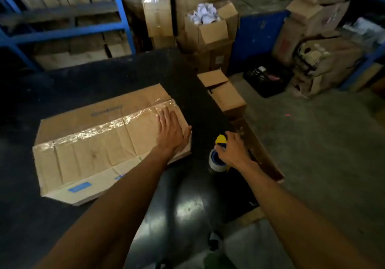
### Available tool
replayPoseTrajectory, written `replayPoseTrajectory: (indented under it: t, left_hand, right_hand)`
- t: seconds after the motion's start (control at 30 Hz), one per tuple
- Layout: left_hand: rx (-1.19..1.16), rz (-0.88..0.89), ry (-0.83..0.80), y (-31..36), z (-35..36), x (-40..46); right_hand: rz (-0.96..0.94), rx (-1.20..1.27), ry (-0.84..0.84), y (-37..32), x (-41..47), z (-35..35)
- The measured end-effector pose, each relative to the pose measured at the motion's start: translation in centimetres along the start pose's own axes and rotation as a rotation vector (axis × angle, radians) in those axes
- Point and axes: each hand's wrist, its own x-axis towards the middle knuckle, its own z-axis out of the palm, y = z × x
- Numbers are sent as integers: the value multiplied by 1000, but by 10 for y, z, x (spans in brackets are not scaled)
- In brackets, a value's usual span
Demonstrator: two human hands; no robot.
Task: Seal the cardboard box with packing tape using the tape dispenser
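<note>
A long brown cardboard box (89, 143) lies on the dark table (62, 85), its flaps closed. A shiny strip of clear packing tape (104, 128) runs along its top seam. My left hand (171, 132) lies flat, fingers apart, on the box's right end, over the tape's end. My right hand (233, 149) grips the tape dispenser (218, 153), which has a yellow head and a blue-cored roll. It sits just off the box's right end, low over the table.
A small open cardboard box (224, 93) stands at the table's right edge, with a flat cardboard piece (262, 154) nearer me. Blue shelving with cartons is at the back left. Stacked boxes and a black crate (264, 81) stand on the concrete floor to the right.
</note>
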Motion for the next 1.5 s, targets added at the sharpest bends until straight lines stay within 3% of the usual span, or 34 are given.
replayPoseTrajectory:
  t: [0.3, 0.5, 0.6, 0.73, 0.87, 1.0, 1.1, 1.23, 1.37, 1.5]
  left_hand:
    - [101, -155, 42, 5, 40, 8]
    - [149, -151, 4, 5, 43, 10]
    - [155, -154, -24, 5, 40, 10]
    - [103, -180, -119, 7, 30, 12]
    - [-244, -220, -195, -4, 10, 18]
    - [-978, -378, -120, -23, -30, 17]
    - [-1212, -473, -14, -45, -63, 11]
    - [-1519, -634, 7, -77, -111, -7]
    - [-1759, -645, 54, -106, -149, -35]
    - [-1878, -642, 110, -121, -175, -60]
  right_hand:
    - [231, 40, -169, 48, 48, 48]
    - [236, 5, -180, 50, 64, 54]
    - [206, 177, -145, 49, 76, 47]
    - [183, 585, -68, 30, 83, 27]
    - [126, 899, -33, -10, 82, -7]
    - [-78, 1062, -75, -61, 62, -39]
    - [-264, 924, -113, -109, 40, -51]
    - [-485, 652, -23, -166, 16, -51]
    - [-775, 505, 80, -209, 2, -39]
    - [-988, 169, 152, -236, -4, -16]
